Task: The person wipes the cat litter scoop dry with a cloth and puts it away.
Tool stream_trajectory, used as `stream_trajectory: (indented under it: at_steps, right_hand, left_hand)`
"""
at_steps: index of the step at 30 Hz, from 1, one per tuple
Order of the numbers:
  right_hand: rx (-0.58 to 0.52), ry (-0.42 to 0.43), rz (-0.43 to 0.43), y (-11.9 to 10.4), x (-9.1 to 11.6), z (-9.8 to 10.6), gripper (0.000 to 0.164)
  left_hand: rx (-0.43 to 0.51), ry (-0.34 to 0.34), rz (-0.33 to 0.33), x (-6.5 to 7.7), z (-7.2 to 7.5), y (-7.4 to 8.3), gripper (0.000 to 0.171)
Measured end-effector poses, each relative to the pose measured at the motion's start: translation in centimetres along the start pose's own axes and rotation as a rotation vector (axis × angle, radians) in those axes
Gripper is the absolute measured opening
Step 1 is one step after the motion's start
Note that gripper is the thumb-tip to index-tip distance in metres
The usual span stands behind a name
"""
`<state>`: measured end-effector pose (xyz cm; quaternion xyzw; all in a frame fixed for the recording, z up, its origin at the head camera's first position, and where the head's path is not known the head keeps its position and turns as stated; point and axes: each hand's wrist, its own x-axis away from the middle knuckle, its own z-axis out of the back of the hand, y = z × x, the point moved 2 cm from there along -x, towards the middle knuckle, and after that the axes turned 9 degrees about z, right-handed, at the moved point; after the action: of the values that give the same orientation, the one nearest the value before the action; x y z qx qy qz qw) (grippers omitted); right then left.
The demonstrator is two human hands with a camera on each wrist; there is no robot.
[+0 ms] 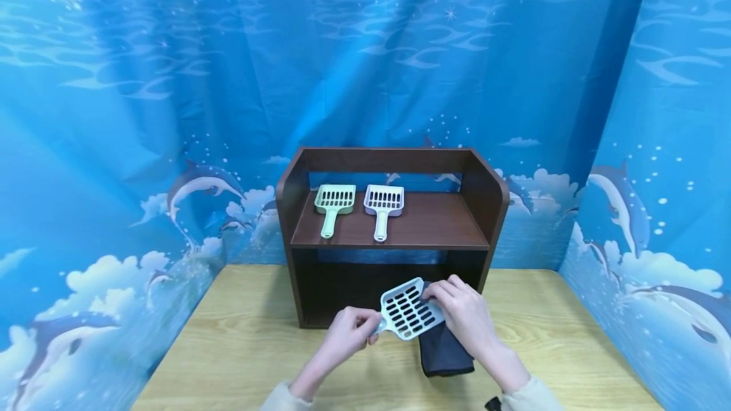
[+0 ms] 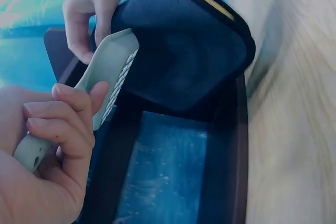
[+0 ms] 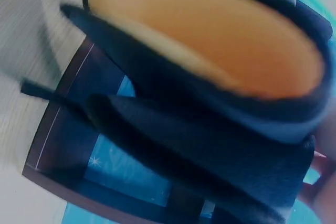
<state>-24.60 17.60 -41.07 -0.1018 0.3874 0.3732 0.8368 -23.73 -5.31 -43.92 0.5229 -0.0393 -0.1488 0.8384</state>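
Observation:
My left hand [image 1: 351, 330] grips the handle of a pale blue litter scoop [image 1: 412, 282], whose slotted head is held up in front of the shelf. At the far side of that head, my right hand [image 1: 465, 313] pinches a dark cloth [image 1: 445, 352] against the scoop's edge. The cloth hangs down below the scoop. Seen from the left wrist, the fingers of the left hand [image 2: 58, 145] curl round the handle, and the dark cloth [image 2: 178, 51] spreads behind the scoop [image 2: 107, 61]. In the right wrist view the cloth [image 3: 210, 145] shows folded, with an orange-tan face.
A dark brown two-tier shelf [image 1: 394, 247] stands at the back of the wooden table [image 1: 240, 341]. On its upper board lie a green litter scoop [image 1: 329, 224] and a whitish-lavender litter scoop [image 1: 381, 226], handles forward. A blue dolphin-patterned curtain [image 1: 365, 68] surrounds the table.

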Motion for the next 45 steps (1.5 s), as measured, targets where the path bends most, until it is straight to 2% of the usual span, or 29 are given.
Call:
stream_trajectory:
  at_steps: [3, 6, 8, 10, 13, 17, 19, 22, 25, 29, 36, 39, 45]
  right_hand:
    - [-0.082, -0.006, -0.044, 0.1, 0.6, 0.3, 0.018]
    - [-0.174, 0.084, -0.122, 0.4, 1.1, 0.3, 0.022]
    - [-0.257, 0.154, -0.204, 0.7, 1.5, 0.3, 0.022]
    - [-0.358, 0.209, -0.306, 0.9, 1.9, 0.1, 0.019]
    - [-0.582, 0.264, -0.496, 1.0, 2.5, -0.2, 0.014]
    - [-0.896, 0.295, -0.763, 0.8, 3.0, -0.9, 0.023]
    - [-0.996, 0.292, -0.878, 0.7, 3.1, -1.2, 0.03]
    - [-1.069, 0.282, -0.99, 0.6, 3.1, -1.4, 0.037]
    - [-1.1, 0.282, -1.036, 0.8, 2.8, -1.6, 0.039]
    - [-1.112, 0.301, -1.033, 1.2, 2.1, -1.9, 0.039]
    - [-1.135, 0.353, -0.988, 1.8, 1.1, -2.1, 0.036]
    - [-1.129, 0.348, -0.982, 1.7, 1.2, -2.0, 0.036]
    - [-1.12, 0.312, -1.007, 0.9, 2.2, -1.5, 0.037]
  left_hand:
    - [0.075, -0.003, 0.021, 0.7, 0.6, 0.7, 0.03]
    - [0.159, -0.013, 0.039, 1.2, 1.2, 1.4, 0.027]
    - [0.208, -0.022, 0.055, 1.1, 1.3, 1.1, 0.025]
    - [0.255, -0.028, 0.067, 0.9, 1.4, 0.9, 0.024]
    - [0.323, -0.037, 0.083, 0.7, 1.5, 0.9, 0.026]
    - [0.368, -0.04, 0.088, 0.5, 1.5, 0.9, 0.029]
    - [0.369, -0.042, 0.086, 0.5, 1.5, 1.0, 0.03]
    - [0.371, -0.068, 0.085, 0.6, 1.2, 1.1, 0.031]
    - [0.386, -0.102, 0.082, 0.9, 0.9, 1.4, 0.03]
    - [0.386, -0.14, 0.056, 1.2, 0.2, 1.3, 0.028]
    - [0.363, -0.184, 0.044, 0.4, -1.1, -0.8, 0.033]
    - [0.362, -0.152, 0.048, 0.2, -1.1, -1.1, 0.033]
    - [0.357, -0.043, 0.075, -0.1, -0.2, -1.7, 0.031]
